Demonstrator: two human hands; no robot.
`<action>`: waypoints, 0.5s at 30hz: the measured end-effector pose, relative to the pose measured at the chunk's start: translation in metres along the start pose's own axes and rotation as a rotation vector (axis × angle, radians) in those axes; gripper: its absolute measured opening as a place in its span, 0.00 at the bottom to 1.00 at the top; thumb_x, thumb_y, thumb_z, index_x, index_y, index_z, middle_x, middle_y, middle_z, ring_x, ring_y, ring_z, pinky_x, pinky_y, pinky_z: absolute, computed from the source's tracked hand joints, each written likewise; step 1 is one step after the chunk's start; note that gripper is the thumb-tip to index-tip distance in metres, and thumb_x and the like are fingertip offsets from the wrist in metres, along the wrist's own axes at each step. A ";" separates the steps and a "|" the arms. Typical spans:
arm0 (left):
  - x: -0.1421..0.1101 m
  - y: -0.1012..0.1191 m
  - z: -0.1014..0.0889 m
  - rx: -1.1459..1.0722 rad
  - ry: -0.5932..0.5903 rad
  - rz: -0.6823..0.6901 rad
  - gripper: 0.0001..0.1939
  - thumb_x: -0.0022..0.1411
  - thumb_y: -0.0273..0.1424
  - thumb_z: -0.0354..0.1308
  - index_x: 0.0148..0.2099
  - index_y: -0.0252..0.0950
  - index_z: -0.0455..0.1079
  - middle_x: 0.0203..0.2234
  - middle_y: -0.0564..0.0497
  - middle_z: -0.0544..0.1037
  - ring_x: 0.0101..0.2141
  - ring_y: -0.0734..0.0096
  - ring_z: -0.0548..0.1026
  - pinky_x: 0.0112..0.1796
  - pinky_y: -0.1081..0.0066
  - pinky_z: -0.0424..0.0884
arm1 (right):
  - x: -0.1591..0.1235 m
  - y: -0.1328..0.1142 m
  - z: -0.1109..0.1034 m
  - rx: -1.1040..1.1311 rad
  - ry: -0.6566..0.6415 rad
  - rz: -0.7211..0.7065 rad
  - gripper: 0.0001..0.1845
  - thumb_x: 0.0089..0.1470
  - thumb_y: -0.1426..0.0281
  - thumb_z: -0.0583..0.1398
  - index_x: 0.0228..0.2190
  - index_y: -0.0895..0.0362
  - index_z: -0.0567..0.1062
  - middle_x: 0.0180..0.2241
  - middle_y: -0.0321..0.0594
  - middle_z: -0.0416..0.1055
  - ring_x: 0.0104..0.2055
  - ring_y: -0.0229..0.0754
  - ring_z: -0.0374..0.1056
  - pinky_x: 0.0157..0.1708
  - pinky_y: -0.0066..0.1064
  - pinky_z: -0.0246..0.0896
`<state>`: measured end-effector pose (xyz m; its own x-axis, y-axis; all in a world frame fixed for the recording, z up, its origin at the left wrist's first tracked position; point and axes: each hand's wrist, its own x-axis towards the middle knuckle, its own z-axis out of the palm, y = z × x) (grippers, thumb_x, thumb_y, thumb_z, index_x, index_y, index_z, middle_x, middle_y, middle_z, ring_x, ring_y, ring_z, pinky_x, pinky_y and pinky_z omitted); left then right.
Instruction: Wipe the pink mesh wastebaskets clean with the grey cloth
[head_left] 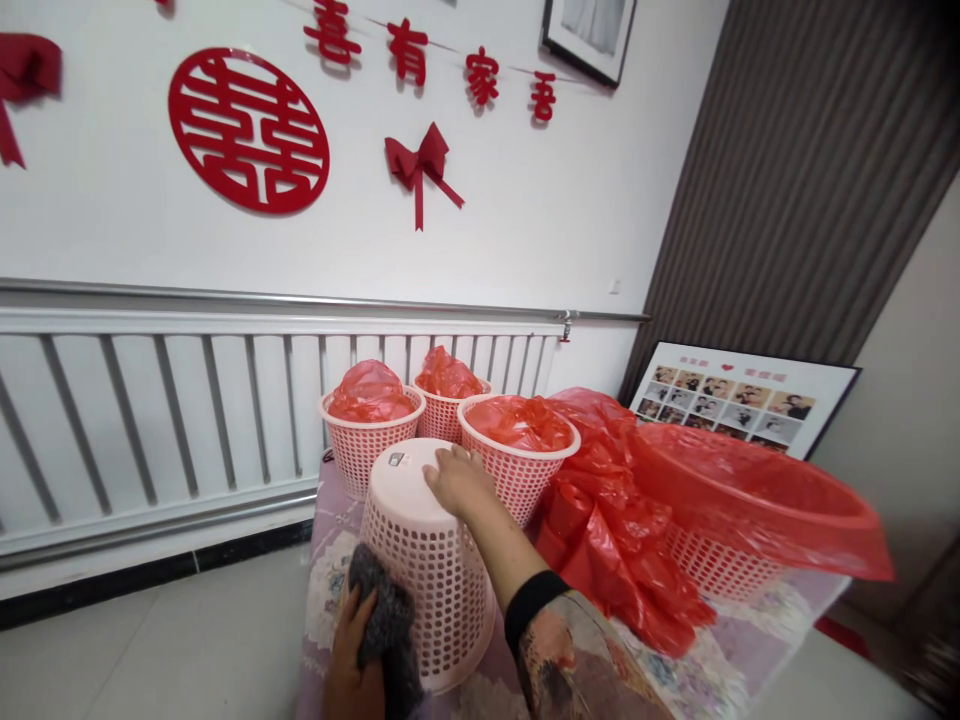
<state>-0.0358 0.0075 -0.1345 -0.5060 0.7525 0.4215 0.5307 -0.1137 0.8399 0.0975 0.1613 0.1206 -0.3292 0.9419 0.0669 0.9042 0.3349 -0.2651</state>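
A pale pink perforated plastic basket (pixel 424 560) stands upside down on the table, its solid base facing up with a small label on it. My right hand (pixel 461 482) holds it from above, fingers bent against the base near its right edge. Lower down, my left hand (pixel 354 650) is closed around a bunched dark grey cloth (pixel 386 610), which touches the left side of the basket wall. Part of the basket's lower rim is hidden by my left hand and the cloth.
Behind stand baskets lined with red bags: a left one (pixel 367 440), a back one (pixel 439 415) and a right one (pixel 510 480). Crumpled red plastic bags (pixel 607 560) lie right, beside a bag-covered basket (pixel 724 565). A radiator (pixel 165 420) runs along the wall; a photo board (pixel 814 385) leans behind.
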 end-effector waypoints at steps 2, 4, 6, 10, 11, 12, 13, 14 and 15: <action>0.009 0.047 -0.005 0.024 0.035 0.127 0.33 0.56 0.17 0.47 0.63 0.42 0.67 0.69 0.49 0.58 0.67 0.57 0.56 0.65 0.52 0.57 | 0.000 0.001 0.001 0.001 0.002 -0.004 0.32 0.62 0.52 0.46 0.62 0.51 0.63 0.68 0.46 0.52 0.68 0.66 0.46 0.55 0.60 0.56; 0.020 0.085 -0.005 0.093 0.117 0.289 0.37 0.56 0.14 0.46 0.63 0.46 0.65 0.70 0.50 0.54 0.68 0.57 0.56 0.65 0.48 0.56 | 0.001 0.001 0.002 0.001 0.008 -0.007 0.32 0.62 0.52 0.45 0.61 0.51 0.64 0.68 0.45 0.52 0.67 0.65 0.46 0.55 0.59 0.56; 0.026 0.105 0.002 0.228 0.120 0.499 0.39 0.54 0.11 0.47 0.63 0.49 0.66 0.70 0.50 0.53 0.68 0.54 0.54 0.63 0.45 0.58 | 0.001 0.002 0.002 0.001 0.004 -0.003 0.31 0.61 0.52 0.46 0.61 0.50 0.64 0.68 0.45 0.53 0.67 0.65 0.47 0.55 0.58 0.57; 0.020 0.073 0.027 0.488 0.138 0.778 0.34 0.55 0.11 0.50 0.57 0.47 0.72 0.63 0.45 0.66 0.66 0.47 0.55 0.55 0.50 0.71 | 0.000 0.001 0.000 0.000 0.004 -0.001 0.31 0.61 0.52 0.47 0.61 0.51 0.65 0.68 0.46 0.53 0.67 0.63 0.48 0.57 0.56 0.55; 0.015 0.054 0.031 0.530 0.127 0.816 0.33 0.54 0.12 0.52 0.56 0.47 0.74 0.60 0.44 0.70 0.64 0.46 0.60 0.52 0.51 0.74 | 0.000 0.001 0.000 0.000 0.007 -0.001 0.31 0.61 0.52 0.47 0.61 0.51 0.65 0.68 0.46 0.53 0.67 0.63 0.48 0.57 0.56 0.55; 0.008 0.032 0.034 0.567 0.095 0.867 0.31 0.53 0.14 0.54 0.54 0.47 0.75 0.56 0.43 0.74 0.60 0.47 0.67 0.48 0.54 0.77 | 0.000 0.001 0.000 0.001 0.009 -0.002 0.31 0.61 0.52 0.47 0.61 0.51 0.65 0.67 0.46 0.54 0.67 0.63 0.48 0.57 0.56 0.55; 0.001 0.010 0.036 0.581 0.049 0.911 0.29 0.52 0.15 0.55 0.52 0.47 0.77 0.52 0.45 0.78 0.54 0.49 0.73 0.43 0.58 0.79 | 0.000 0.001 0.000 0.001 0.007 0.000 0.31 0.61 0.52 0.47 0.61 0.51 0.65 0.67 0.46 0.54 0.67 0.63 0.47 0.57 0.55 0.55; -0.006 -0.011 0.036 0.568 -0.018 0.895 0.28 0.51 0.17 0.57 0.49 0.48 0.78 0.48 0.46 0.81 0.48 0.52 0.77 0.40 0.61 0.80 | 0.000 0.001 0.000 0.003 0.004 0.002 0.31 0.61 0.52 0.47 0.61 0.52 0.65 0.67 0.46 0.54 0.67 0.64 0.47 0.57 0.55 0.55; -0.013 -0.029 0.035 0.535 -0.113 0.824 0.26 0.50 0.18 0.58 0.47 0.51 0.79 0.46 0.48 0.82 0.45 0.55 0.80 0.39 0.63 0.80 | 0.001 0.001 0.000 0.004 0.001 0.003 0.32 0.61 0.52 0.47 0.61 0.52 0.65 0.67 0.46 0.53 0.67 0.64 0.47 0.57 0.56 0.55</action>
<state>-0.0205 0.0238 -0.1764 0.2126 0.6306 0.7464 0.9392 -0.3427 0.0221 0.0980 0.1623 0.1204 -0.3262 0.9429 0.0672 0.9040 0.3320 -0.2694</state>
